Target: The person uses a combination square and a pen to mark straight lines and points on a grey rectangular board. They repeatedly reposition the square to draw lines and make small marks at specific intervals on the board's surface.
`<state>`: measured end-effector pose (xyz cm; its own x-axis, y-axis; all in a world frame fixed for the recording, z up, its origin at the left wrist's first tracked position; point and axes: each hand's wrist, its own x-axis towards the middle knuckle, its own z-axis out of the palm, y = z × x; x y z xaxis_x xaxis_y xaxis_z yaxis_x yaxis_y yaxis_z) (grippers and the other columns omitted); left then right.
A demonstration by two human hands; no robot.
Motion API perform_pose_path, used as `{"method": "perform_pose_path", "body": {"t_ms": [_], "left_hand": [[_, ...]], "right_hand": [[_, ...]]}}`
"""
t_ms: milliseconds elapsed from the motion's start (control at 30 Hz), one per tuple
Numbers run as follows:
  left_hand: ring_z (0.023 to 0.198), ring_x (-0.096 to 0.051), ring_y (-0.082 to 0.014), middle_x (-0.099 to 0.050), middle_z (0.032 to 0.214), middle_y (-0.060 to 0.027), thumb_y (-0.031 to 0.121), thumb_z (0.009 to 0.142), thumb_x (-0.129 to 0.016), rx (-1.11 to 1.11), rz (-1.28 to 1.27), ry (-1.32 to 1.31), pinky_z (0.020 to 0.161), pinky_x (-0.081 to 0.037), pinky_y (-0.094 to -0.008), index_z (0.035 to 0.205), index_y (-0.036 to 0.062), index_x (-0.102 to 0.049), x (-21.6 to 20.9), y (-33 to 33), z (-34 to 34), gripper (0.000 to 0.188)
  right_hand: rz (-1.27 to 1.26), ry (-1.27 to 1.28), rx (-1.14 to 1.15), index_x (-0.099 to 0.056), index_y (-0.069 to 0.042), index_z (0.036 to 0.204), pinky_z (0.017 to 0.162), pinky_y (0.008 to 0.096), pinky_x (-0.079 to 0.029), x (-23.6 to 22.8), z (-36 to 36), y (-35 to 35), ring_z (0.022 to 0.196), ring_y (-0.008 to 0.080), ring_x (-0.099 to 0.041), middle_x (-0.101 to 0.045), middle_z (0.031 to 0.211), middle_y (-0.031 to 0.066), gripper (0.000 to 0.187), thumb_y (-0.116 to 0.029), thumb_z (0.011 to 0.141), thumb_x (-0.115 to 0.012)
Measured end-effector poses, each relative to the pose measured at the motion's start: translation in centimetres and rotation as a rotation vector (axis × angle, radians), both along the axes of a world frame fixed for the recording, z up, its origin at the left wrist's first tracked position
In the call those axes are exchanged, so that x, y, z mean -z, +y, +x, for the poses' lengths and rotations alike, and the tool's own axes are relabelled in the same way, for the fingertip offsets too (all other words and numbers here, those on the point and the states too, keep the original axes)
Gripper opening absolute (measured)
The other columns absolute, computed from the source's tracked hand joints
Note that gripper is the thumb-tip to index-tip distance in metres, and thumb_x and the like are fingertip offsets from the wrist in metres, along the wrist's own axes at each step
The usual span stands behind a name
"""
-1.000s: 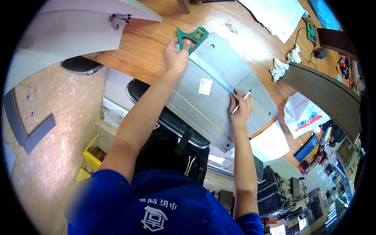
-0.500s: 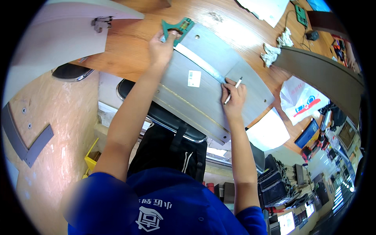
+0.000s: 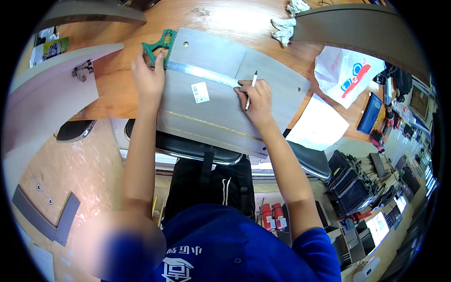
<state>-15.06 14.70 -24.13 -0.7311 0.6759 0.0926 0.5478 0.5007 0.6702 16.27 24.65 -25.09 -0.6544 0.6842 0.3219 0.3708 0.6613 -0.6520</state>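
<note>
A grey panel with a small white label lies on the wooden table, its near edge overhanging. Across it rests a combination square, its green head against the panel's left edge and its steel blade pointing right. My left hand grips the green head, thumb on top. At the blade's far end my right hand pinches the blade tip between thumb and forefinger. A white pen with a dark tip is tucked between the fingers of that same hand.
White paper and a plastic bag lie right of the panel. A curved brown board stands at the far right, crumpled tissue beside it. To the left stands a pale board with a hinge. Stools sit under the near edge.
My view has turned, so the panel, square and both hands appear rotated and further left. Both hands keep their holds; the square stays in place along the panel.
</note>
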Motion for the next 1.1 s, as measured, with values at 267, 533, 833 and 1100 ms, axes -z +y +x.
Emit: {"method": "perform_pose_path", "body": {"t_ms": [267,533,833,1100], "left_hand": [[0.152,-0.037,-0.0452,-0.043,0.159,-0.0274,0.017,0.094,-0.067,0.666,-0.234,0.151,0.119,-0.027,-0.0717,0.14,0.0028,-0.061,-2.4,-2.3,13.6,0.049],[0.157,-0.028,-0.0473,-0.033,0.168,-0.0272,0.018,0.095,-0.067,0.704,-0.202,0.111,0.123,-0.024,-0.0674,0.149,0.0045,-0.056,-0.4,-2.8,13.4,0.056],[0.158,-0.026,-0.0473,-0.029,0.169,-0.0297,0.023,0.095,-0.068,0.725,-0.275,0.144,0.124,-0.023,-0.0666,0.15,0.0018,-0.054,-0.1,-2.8,13.6,0.061],[0.158,-0.025,-0.0478,-0.028,0.168,-0.0323,0.028,0.095,-0.069,0.666,-0.34,0.197,0.124,-0.022,-0.0673,0.149,-0.0014,-0.055,-0.7,-1.9,15.3,0.062]], "right_hand": [[-0.005,0.003,0.012,-0.066,-0.012,0.089,0.081,0.0413,-0.047,-0.5,-0.2,-0.1,0.094,0.0253,-0.063,-0.072,0.1,-0.0004,0.02,-0.013,0.082,-0.084],[-0.015,-0.004,0.032,-0.066,-0.011,0.087,0.082,0.0407,-0.047,0.0,-0.1,-0.1,0.094,0.0253,-0.063,-0.072,0.099,0.0003,0.019,-0.013,0.082,-0.084],[-0.001,0.003,0.033,-0.066,-0.01,0.086,0.082,0.0404,-0.047,-0.3,-0.1,0.0,0.093,0.025,-0.063,-0.072,0.098,0.0004,0.018,-0.013,0.082,-0.084],[0.007,0.012,0.037,-0.066,-0.011,0.086,0.081,0.0407,-0.047,-0.2,-0.2,0.0,0.092,0.025,-0.062,-0.072,0.098,0.0,0.018,-0.011,0.081,-0.083]]}}
